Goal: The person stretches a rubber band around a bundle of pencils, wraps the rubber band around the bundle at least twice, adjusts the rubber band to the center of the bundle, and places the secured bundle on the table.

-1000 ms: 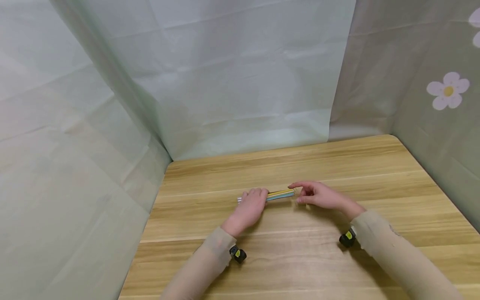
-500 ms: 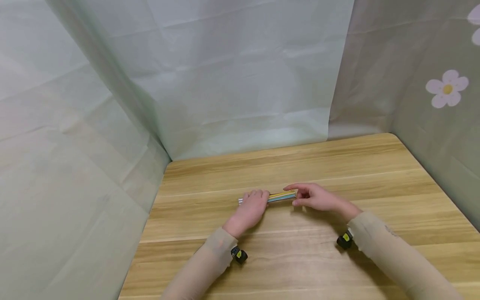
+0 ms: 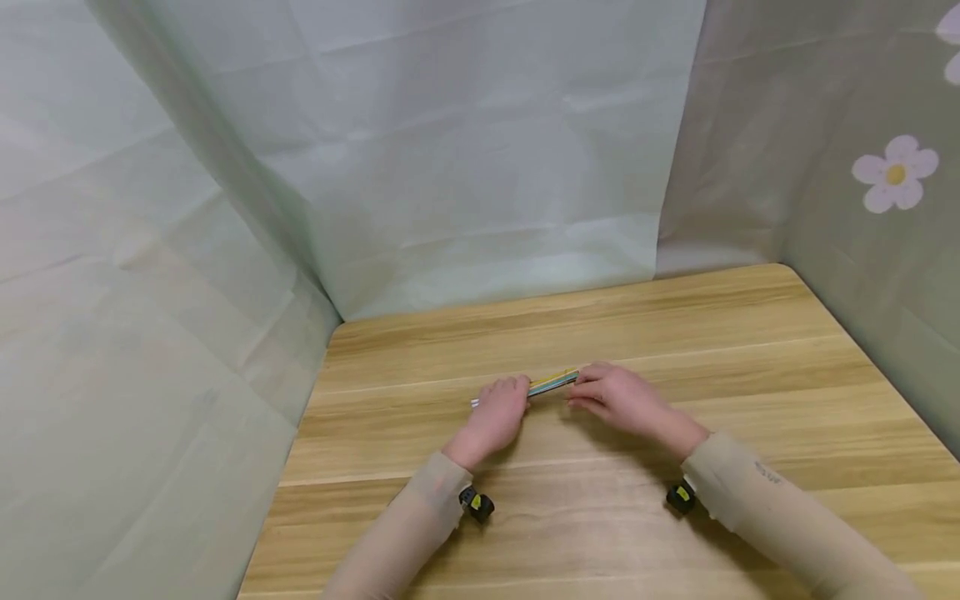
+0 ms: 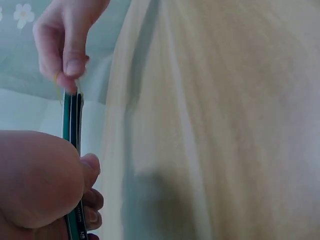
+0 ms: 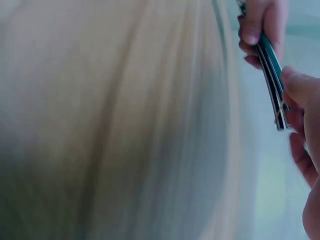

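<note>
My left hand [image 3: 501,412] grips a bundle of slim pencils [image 3: 553,382] around its middle, with the white ends poking out on the left. Teal, yellow and dark barrels show, and small lettering is visible in the left wrist view. At the far end of the bundle, my right hand [image 3: 618,402] pinches a thin yellow rubber band [image 4: 57,84] with its fingertips. In the right wrist view the band [image 5: 279,109] lies across the pencils close to their ends, beside the right thumb. The bundle is tilted, its right end raised off the table.
A wood-grain table [image 3: 585,508] lies under both hands. Pale cloth [image 3: 480,167] hangs behind it and at the left; a grey-green cloth with white flowers [image 3: 896,174] hangs at the right. Each wrist carries a small black camera [image 3: 476,505].
My right hand has moved left onto the bundle's end, and its fingers have closed from a wider spread. The right end of the pencils has risen. The left hand keeps its grip.
</note>
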{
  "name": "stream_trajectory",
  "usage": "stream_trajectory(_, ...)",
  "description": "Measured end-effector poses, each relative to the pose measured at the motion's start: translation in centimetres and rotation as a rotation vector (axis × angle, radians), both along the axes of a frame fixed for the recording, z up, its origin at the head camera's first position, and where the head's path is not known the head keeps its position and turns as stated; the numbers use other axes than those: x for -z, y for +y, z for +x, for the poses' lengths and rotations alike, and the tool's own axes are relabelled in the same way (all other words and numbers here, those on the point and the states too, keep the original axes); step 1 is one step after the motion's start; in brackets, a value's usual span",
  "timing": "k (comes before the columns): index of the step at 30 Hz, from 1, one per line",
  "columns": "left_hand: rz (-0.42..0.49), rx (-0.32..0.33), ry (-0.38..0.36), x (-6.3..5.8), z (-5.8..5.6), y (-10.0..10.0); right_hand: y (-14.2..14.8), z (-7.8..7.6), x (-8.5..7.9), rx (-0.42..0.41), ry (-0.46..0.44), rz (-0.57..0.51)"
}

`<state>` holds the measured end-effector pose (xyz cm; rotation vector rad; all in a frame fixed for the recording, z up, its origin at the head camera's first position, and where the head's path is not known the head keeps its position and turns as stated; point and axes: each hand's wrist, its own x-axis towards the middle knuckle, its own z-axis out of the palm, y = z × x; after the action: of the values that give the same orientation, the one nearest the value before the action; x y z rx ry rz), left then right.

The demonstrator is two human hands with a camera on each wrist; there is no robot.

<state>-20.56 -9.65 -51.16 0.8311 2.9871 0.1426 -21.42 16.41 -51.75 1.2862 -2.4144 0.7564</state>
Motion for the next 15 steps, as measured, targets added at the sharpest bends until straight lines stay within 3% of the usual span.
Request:
stream_trajectory(3,0.059,-0.021,-0.049,-0.6,-0.1,-0.3,-0.4,-0.1,0.4,-0.055,0.096,-0.028)
stream_trajectory(9,0.093,-0.046,-0.118,-2.1,-0.3,-1.1,-0.3,0.1,0.9,-0.061,0.155,-0.049)
stream_trajectory(12,0.108,-0.049,-0.127,-2.4,-0.6,-1.4,-0.2,0.0,0.9,-0.049,0.087,-0.033)
stream_trajectory(15,0.127,-0.026,-0.120,-2.6,-0.7,-1.3,-0.2,-0.1,0.9,-0.024,-0.101,-0.003)
